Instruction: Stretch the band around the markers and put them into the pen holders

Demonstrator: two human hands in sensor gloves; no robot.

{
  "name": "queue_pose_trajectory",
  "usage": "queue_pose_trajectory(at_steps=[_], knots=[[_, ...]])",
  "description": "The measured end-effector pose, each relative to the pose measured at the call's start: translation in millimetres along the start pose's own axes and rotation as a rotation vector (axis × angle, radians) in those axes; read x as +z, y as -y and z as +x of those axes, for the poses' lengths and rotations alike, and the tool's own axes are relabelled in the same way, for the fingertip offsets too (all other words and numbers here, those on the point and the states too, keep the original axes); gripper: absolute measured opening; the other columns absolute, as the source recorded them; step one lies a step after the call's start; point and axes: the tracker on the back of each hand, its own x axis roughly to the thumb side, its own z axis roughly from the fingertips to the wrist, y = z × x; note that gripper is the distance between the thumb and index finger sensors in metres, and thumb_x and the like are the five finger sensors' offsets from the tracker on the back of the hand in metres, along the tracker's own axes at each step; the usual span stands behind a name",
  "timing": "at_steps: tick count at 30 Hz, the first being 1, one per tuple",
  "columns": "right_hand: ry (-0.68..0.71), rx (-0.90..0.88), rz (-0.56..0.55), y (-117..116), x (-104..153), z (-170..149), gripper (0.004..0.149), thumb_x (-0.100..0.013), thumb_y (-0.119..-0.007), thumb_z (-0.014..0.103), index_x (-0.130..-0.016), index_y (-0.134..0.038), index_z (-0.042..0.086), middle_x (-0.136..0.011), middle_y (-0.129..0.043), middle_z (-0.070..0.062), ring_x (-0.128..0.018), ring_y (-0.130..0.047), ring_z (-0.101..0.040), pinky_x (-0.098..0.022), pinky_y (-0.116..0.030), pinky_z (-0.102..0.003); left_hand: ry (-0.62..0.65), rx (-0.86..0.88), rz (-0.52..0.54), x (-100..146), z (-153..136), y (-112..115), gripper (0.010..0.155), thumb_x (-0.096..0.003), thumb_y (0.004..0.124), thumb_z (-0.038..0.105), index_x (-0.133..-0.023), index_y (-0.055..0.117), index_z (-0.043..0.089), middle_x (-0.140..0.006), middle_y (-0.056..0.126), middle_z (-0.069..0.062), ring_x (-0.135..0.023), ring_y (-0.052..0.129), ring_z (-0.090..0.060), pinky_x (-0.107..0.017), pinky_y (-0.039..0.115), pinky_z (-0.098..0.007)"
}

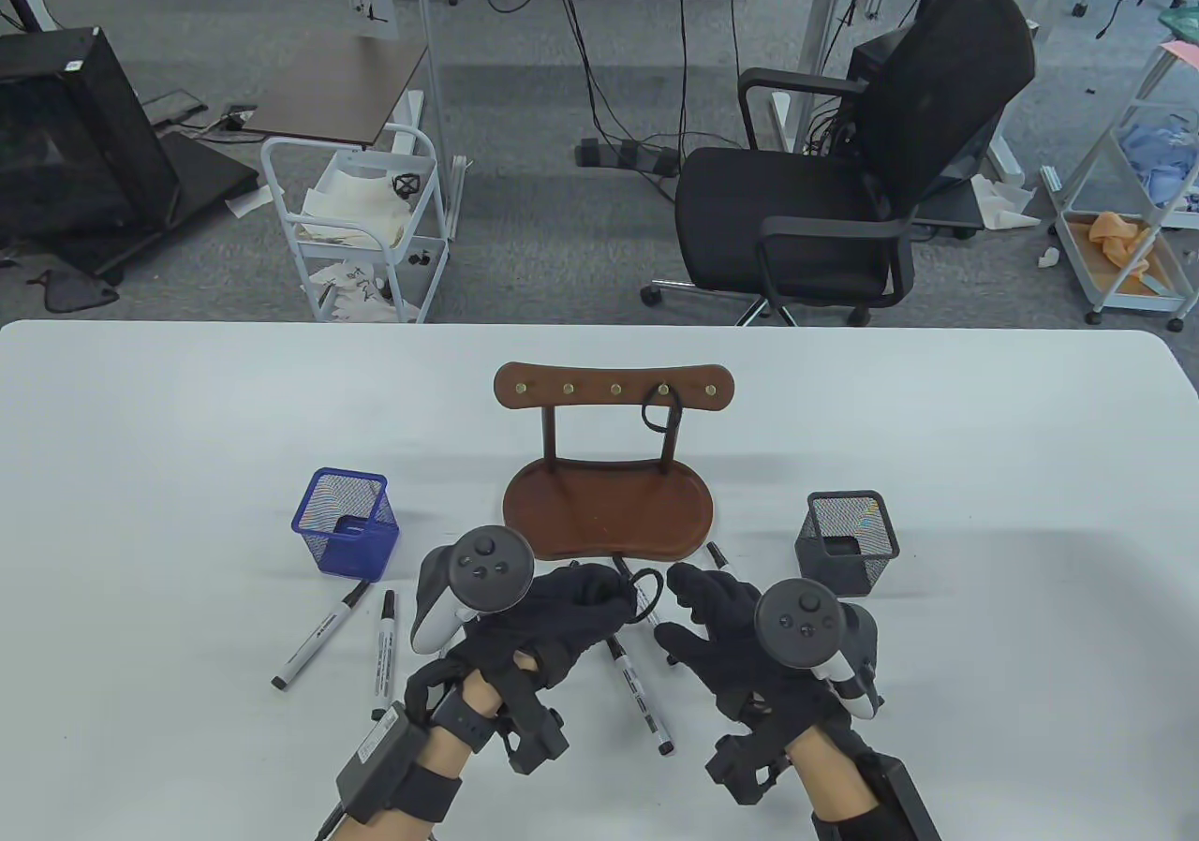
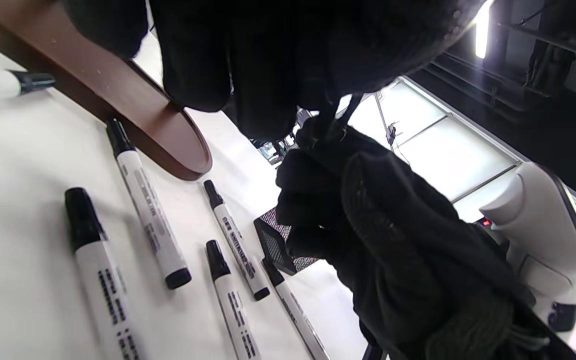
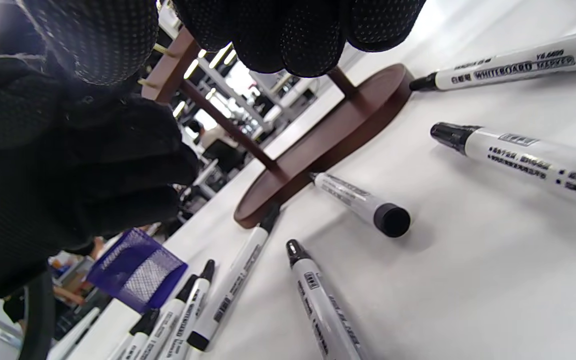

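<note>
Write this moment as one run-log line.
stage: band prep | left hand: holds black band | right hand: open beside it | markers: loose on table | blue holder, black holder: no markers visible

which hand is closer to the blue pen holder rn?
Left. The left hand sits just right of the blue pen holder, in front of the wooden rack. The right hand is farther right, near the black pen holder.

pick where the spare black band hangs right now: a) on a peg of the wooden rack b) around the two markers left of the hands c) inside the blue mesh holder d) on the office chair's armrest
a: the spare black band hangs from a brass peg on the top bar of the wooden rack, second peg from the right.
</note>
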Motion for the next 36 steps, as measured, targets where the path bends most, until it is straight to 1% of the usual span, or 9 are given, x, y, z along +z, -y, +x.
queue_pose_trajectory(at_steps=[7, 11, 15, 22, 24, 27, 29, 32, 36], knots=[[0.005, -0.113, 0.054, -3, -4, -2, 0.065, -0.048, -0.076, 0.049, -0.105, -0.056, 0.026, -0.108, -0.068, -0.001, -0.093, -0.073, -0.028, -0.073, -0.063, -0.048, 0.014, -0.01, -0.047, -1, -3, 12, 0.038, -0.0597, 0.078, 0.036, -0.093, 0.08, 0.016, -0.1, 0.091, -0.014, -0.101, 0.078, -0.046, -0.073, 0.057, -0.069], [0.0, -0.131, 0.068, -6, -6, -3, 0.055, -0.05, -0.075, 0.045, -0.101, -0.062, 0.028, -0.105, -0.071, 0.001, -0.091, -0.075, -0.026, -0.072, -0.065, -0.047, 0.011, 0.009, -0.057, -2, -9, 17, 0.039, -0.0597, 0.078, 0.036, -0.093, 0.08, 0.016, -0.1, 0.091, -0.014, -0.101, 0.078, -0.046, -0.073, 0.057, -0.069], [-0.007, -0.138, 0.076, -8, -8, -3, 0.043, -0.053, -0.073, 0.041, -0.094, -0.068, 0.03, -0.101, -0.075, 0.002, -0.088, -0.076, -0.026, -0.071, -0.066, -0.047, 0.002, 0.007, -0.056, -1, -13, 16, 0.039, -0.0597, 0.078, 0.036, -0.092, 0.08, 0.015, -0.1, 0.091, -0.014, -0.101, 0.077, -0.046, -0.073, 0.057, -0.07], [-0.008, -0.173, 0.105, -9, -8, -2, 0.039, -0.053, -0.074, 0.039, -0.091, -0.07, 0.03, -0.1, -0.076, 0.001, -0.088, -0.077, -0.026, -0.071, -0.066, -0.047, 0.004, 0.016, -0.045, 1, -16, 12, 0.039, -0.0595, 0.078, 0.036, -0.092, 0.079, 0.015, -0.099, 0.091, -0.013, -0.101, 0.077, -0.046, -0.073, 0.057, -0.07], [-0.008, -0.208, 0.114, -8, -8, -3, 0.039, -0.054, -0.074, 0.04, -0.091, -0.071, 0.029, -0.1, -0.076, 0.001, -0.087, -0.078, -0.026, -0.07, -0.066, -0.047, 0.007, 0.018, -0.044, 2, -16, 12, 0.038, -0.0596, 0.077, 0.036, -0.092, 0.079, 0.016, -0.1, 0.091, -0.013, -0.101, 0.076, -0.046, -0.073, 0.056, -0.07], [-0.007, -0.354, 0.153, -6, -9, -7, 0.039, -0.054, -0.074, 0.039, -0.091, -0.071, 0.028, -0.1, -0.076, 0.0, -0.087, -0.077, -0.027, -0.07, -0.066, -0.048, 0.008, 0.019, -0.02, 2, -17, 10, 0.038, -0.0596, 0.077, 0.036, -0.092, 0.079, 0.016, -0.1, 0.09, -0.013, -0.102, 0.076, -0.046, -0.074, 0.056, -0.069], [-0.003, -0.408, 0.169, -5, -9, -8, 0.038, -0.054, -0.075, 0.039, -0.091, -0.071, 0.028, -0.1, -0.077, 0.0, -0.088, -0.077, -0.028, -0.07, -0.066, -0.049, 0.01, 0.033, -0.004, 3, -18, 8, 0.038, -0.0595, 0.077, 0.036, -0.091, 0.079, 0.016, -0.1, 0.09, -0.013, -0.102, 0.076, -0.045, -0.074, 0.056, -0.069], [0.02, -0.481, 0.208, -4, -9, -8, 0.038, -0.054, -0.075, 0.039, -0.09, -0.073, 0.027, -0.101, -0.077, -0.001, -0.089, -0.077, -0.029, -0.071, -0.066, -0.05, 0.014, 0.04, 0.035, 3, -21, 4, 0.037, -0.0592, 0.077, 0.037, -0.09, 0.08, 0.017, -0.099, 0.091, -0.011, -0.102, 0.077, -0.044, -0.074, 0.057, -0.069], [0.068, -0.611, 0.265, -5, -9, -5, 0.038, -0.054, -0.077, 0.037, -0.09, -0.074, 0.025, -0.104, -0.077, -0.001, -0.09, -0.077, -0.029, -0.071, -0.067, -0.05, 0.018, 0.048, 0.033, 2, -25, 1, 0.037, -0.059, 0.078, 0.036, -0.09, 0.08, 0.018, -0.1, 0.091, -0.011, -0.103, 0.075, -0.044, -0.074, 0.055, -0.07]])
